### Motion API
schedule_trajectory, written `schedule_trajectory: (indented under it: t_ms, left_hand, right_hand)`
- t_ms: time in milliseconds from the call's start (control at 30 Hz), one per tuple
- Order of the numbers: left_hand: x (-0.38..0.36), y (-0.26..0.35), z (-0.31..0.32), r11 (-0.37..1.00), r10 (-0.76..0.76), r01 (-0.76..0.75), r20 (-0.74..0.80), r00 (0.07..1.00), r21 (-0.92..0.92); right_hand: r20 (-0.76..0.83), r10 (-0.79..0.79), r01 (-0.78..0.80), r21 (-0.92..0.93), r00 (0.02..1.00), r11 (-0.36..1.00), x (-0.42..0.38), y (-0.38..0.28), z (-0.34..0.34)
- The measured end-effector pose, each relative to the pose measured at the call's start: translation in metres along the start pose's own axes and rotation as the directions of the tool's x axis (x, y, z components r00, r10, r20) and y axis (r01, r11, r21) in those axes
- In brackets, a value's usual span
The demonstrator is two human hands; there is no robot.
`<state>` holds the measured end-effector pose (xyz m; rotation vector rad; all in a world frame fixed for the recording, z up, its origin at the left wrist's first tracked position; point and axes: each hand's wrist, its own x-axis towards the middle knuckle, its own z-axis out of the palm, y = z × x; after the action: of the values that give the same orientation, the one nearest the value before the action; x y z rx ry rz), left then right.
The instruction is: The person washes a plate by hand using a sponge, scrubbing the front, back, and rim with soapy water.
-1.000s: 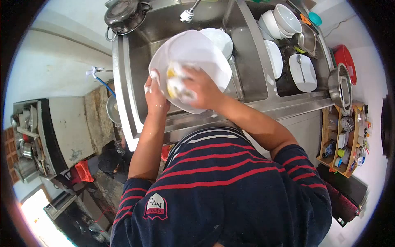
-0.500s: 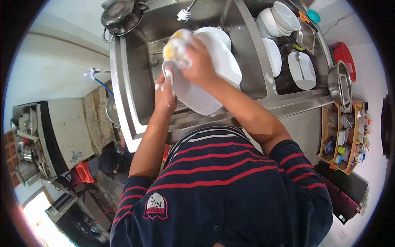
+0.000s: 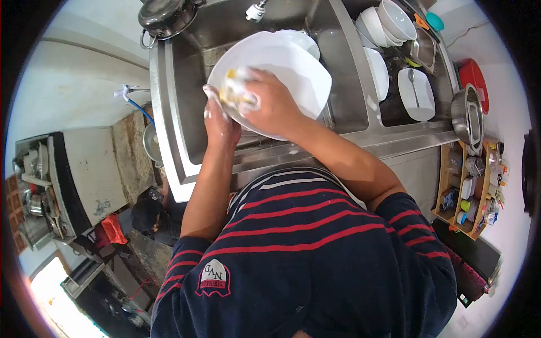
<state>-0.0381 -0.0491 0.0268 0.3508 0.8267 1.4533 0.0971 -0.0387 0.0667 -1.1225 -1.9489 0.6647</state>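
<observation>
A large white square-edged plate point(image 3: 287, 70) is held over the steel sink point(image 3: 186, 84). My left hand point(image 3: 220, 121) grips the plate's near left rim. My right hand point(image 3: 270, 104) presses a soapy yellow sponge point(image 3: 236, 93) onto the plate's face, near its left side. Behind the plate, another white dish point(image 3: 307, 40) lies in the sink basin below the tap point(image 3: 256, 10).
White bowls point(image 3: 386, 22), a white plate with a spoon point(image 3: 416, 93) and more dishes sit on the drainer at right. A dark pot point(image 3: 166, 17) stands at the sink's back left, a steel pan point(image 3: 468, 115) at far right, and a wooden rack point(image 3: 470, 191) of small items below it.
The plate has tilted from edge-on back to face me. My right hand and sponge came down from the plate's upper rim onto its face.
</observation>
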Motion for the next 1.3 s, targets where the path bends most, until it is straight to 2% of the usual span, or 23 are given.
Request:
schedule_trajectory:
  t_ms: [33,100,167,200,233,333,400,433,500,600,633,700,733,767,800,833,900,1000,1100,1167,1200,1267,1300]
  left_hand:
    - [0.002,0.005,0.001,1.000,0.002,-0.002,0.002,1.000,-0.001]
    - [0.005,0.016,-0.002,0.990,0.031,-0.010,-0.149,0.988,0.143]
    - [0.013,0.017,-0.014,0.999,0.023,-0.014,-0.175,0.984,0.050]
    - [0.011,0.021,-0.012,0.996,0.026,-0.010,-0.184,0.983,0.086]
    - [0.010,0.024,-0.012,0.993,0.029,-0.005,-0.193,0.981,0.122]
    - [0.006,0.025,-0.013,0.987,-0.002,0.034,-0.201,0.980,0.156]
    - [0.004,0.022,-0.009,0.987,-0.025,0.052,-0.169,0.985,0.155]
    - [0.002,0.020,-0.006,0.981,-0.023,0.052,-0.158,0.987,0.185]
    - [-0.001,0.014,-0.002,0.975,-0.027,0.057,-0.141,0.990,0.216]
    - [-0.003,0.004,-0.002,0.965,-0.089,0.112,-0.104,0.991,0.239]
    - [-0.003,-0.004,-0.004,0.959,-0.092,0.113,-0.093,0.991,0.258]
    - [-0.007,-0.010,-0.004,0.953,-0.099,0.119,-0.084,0.992,0.281]
    - [-0.011,-0.008,0.000,0.967,-0.066,0.094,-0.124,0.990,0.237]
    - [-0.011,-0.007,0.003,0.979,-0.035,0.067,-0.166,0.985,0.193]
    - [-0.009,-0.004,-0.001,0.982,-0.042,0.057,-0.085,0.996,0.181]
    - [-0.011,0.001,0.003,0.982,-0.041,0.057,-0.092,0.995,0.178]
    - [-0.012,0.013,0.010,0.984,-0.015,0.040,-0.147,0.989,0.172]
    - [-0.003,0.021,-0.002,0.986,0.052,-0.025,-0.157,0.986,0.168]
    - [-0.007,0.028,0.003,0.980,0.082,-0.038,-0.223,0.971,0.194]
    - [-0.004,0.019,-0.002,0.985,0.087,-0.053,-0.209,0.974,0.162]
    - [-0.006,0.014,0.000,0.986,0.078,-0.045,-0.203,0.976,0.163]
    - [-0.010,0.003,0.007,0.985,0.042,-0.018,-0.142,0.989,0.172]
    - [-0.012,-0.003,0.008,0.984,0.034,-0.009,-0.139,0.990,0.176]
  right_hand:
    - [0.058,-0.056,0.056,0.016,0.997,0.998,-0.007,-0.001,-0.005]
    - [0.120,-0.113,0.110,0.034,0.986,0.993,-0.024,0.000,-0.012]
    - [0.200,-0.314,0.310,0.055,0.928,0.949,-0.044,0.006,-0.020]
    - [0.287,-0.265,0.276,0.001,0.920,0.961,-0.053,0.007,-0.031]
    - [0.290,-0.265,0.276,0.003,0.920,0.961,-0.056,0.013,-0.039]
    - [0.217,-0.273,0.301,-0.111,0.937,0.947,-0.057,0.048,-0.051]
    - [0.031,-0.156,0.156,-0.392,0.987,0.907,-0.050,0.082,-0.055]
    - [0.024,-0.151,0.148,-0.399,0.988,0.905,-0.041,0.087,-0.056]
    - [-0.124,-0.058,0.018,-0.304,0.991,0.952,-0.023,0.088,-0.047]
    - [-0.238,-0.126,0.054,-0.288,0.963,0.956,-0.007,0.079,-0.012]
    - [-0.142,-0.146,0.113,-0.215,0.979,0.970,0.000,0.066,-0.004]
    - [-0.105,-0.246,0.238,-0.088,0.963,0.967,0.009,0.032,0.000]
    - [-0.109,-0.247,0.239,-0.089,0.963,0.967,0.014,0.033,0.002]
    - [-0.086,-0.261,0.248,-0.139,0.961,0.959,0.022,0.039,0.003]
    - [-0.058,-0.272,0.257,-0.187,0.960,0.948,0.028,0.045,0.003]
    - [-0.052,-0.273,0.260,-0.183,0.961,0.948,0.034,0.056,0.001]
    - [-0.108,-0.189,0.136,-0.377,0.976,0.916,0.044,0.079,-0.010]
    - [-0.107,-0.124,0.063,-0.448,0.986,0.892,0.023,0.086,-0.032]
    - [0.002,-0.130,0.119,-0.412,0.992,0.903,-0.023,0.087,-0.025]
    - [0.048,-0.112,0.120,-0.239,0.993,0.964,-0.046,0.069,-0.011]
    - [0.042,-0.104,0.111,-0.244,0.994,0.963,-0.049,0.056,-0.006]
    - [0.077,-0.249,0.254,-0.056,0.965,0.966,-0.041,0.028,0.000]
    - [0.073,-0.241,0.245,-0.058,0.968,0.968,-0.033,0.028,0.000]
